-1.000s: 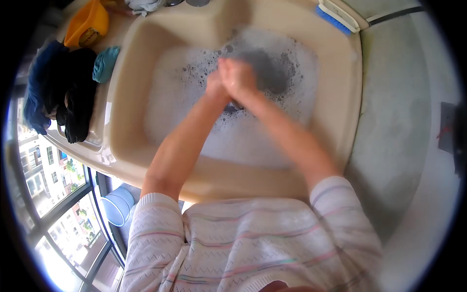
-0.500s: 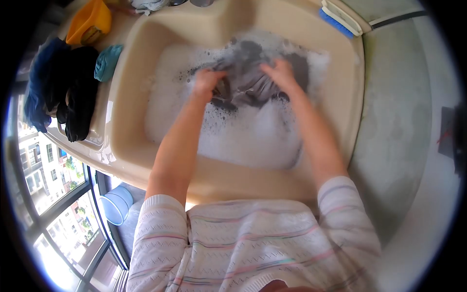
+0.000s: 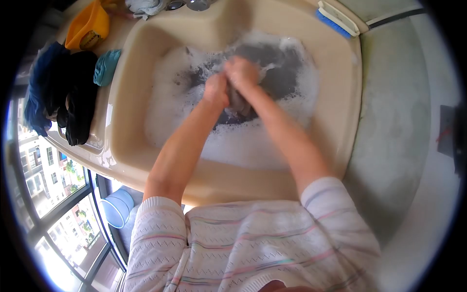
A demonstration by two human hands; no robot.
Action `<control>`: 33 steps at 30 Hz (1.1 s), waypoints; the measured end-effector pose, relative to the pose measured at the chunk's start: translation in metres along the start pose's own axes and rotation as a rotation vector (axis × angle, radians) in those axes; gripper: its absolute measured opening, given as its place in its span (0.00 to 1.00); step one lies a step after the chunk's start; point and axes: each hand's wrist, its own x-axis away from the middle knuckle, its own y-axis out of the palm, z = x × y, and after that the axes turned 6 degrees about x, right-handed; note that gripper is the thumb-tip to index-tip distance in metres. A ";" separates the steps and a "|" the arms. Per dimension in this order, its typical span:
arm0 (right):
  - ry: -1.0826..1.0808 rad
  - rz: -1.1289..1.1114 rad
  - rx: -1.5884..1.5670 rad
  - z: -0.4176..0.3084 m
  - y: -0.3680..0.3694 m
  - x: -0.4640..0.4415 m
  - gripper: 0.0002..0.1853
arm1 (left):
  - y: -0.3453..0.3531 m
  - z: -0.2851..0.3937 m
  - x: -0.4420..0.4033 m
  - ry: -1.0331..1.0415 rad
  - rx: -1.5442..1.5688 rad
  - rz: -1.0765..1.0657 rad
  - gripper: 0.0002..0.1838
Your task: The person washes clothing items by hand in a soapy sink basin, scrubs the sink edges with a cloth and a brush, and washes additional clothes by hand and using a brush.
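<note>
My left hand (image 3: 216, 89) and my right hand (image 3: 242, 73) are pressed close together over the sudsy water, both closed on a wet grey garment (image 3: 238, 104). Part of the cloth hangs below my hands, and the rest is under water or behind my fingers. Motion smears the right hand a little. Grey water shows around the hands, ringed by white foam (image 3: 243, 148). All of this lies inside a beige wash basin (image 3: 129, 104).
Dark clothes (image 3: 75, 92) and a teal cloth (image 3: 106, 67) rest on the left ledge, near a yellow plastic container (image 3: 87, 24). A blue-bristled brush (image 3: 336, 20) lies on the far right rim. On the floor at left stands a light blue bucket (image 3: 116, 208).
My hands were apart on the spread garment; now they have come together with it bunched between them. The right hand moved left, and more grey water shows on the right.
</note>
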 end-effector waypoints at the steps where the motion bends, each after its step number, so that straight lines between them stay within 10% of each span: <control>1: 0.098 -0.066 -0.032 0.019 0.008 -0.014 0.10 | 0.009 -0.003 0.006 0.047 -0.039 0.000 0.12; 4: 0.133 0.055 -0.096 -0.005 -0.015 0.005 0.10 | 0.017 0.001 0.008 0.037 0.004 0.012 0.09; 7: -0.179 0.085 -0.211 -0.031 -0.028 0.040 0.11 | -0.024 0.007 0.008 0.044 0.005 -0.444 0.11; 8: -0.025 0.050 -0.238 -0.013 -0.015 0.030 0.10 | -0.014 0.002 0.001 0.206 -0.352 -0.182 0.15; 13: 0.360 -0.473 -0.847 0.037 -0.056 0.005 0.22 | 0.031 0.030 0.036 0.108 -0.016 -0.084 0.16; 15: 0.153 -0.865 -0.702 0.029 -0.085 0.018 0.18 | 0.018 0.047 0.032 0.178 -0.047 -0.114 0.17; 21: 0.319 -0.496 -1.258 0.042 -0.088 0.009 0.16 | 0.014 0.034 0.025 0.196 -0.039 -0.205 0.13; 26: -0.006 -0.323 -0.758 -0.021 -0.085 0.014 0.09 | 0.019 0.028 0.028 0.131 0.024 0.011 0.13; 27: -0.261 -0.221 -0.395 -0.042 -0.083 0.029 0.07 | 0.006 0.023 0.038 0.188 0.115 -0.320 0.16; 29: -0.336 -0.007 -0.337 -0.054 -0.064 0.040 0.09 | 0.001 0.002 0.028 0.333 0.295 -0.222 0.18; 30: -0.376 0.097 -0.311 -0.055 -0.058 0.043 0.10 | -0.027 0.005 0.003 -0.031 0.457 -0.707 0.17; 31: -0.056 -0.050 -0.173 -0.047 -0.054 0.019 0.12 | 0.023 0.011 0.054 0.178 -0.016 -0.144 0.17; 33: -0.040 -0.046 -0.013 -0.012 -0.037 -0.022 0.13 | 0.036 -0.004 0.032 0.126 0.000 -0.035 0.18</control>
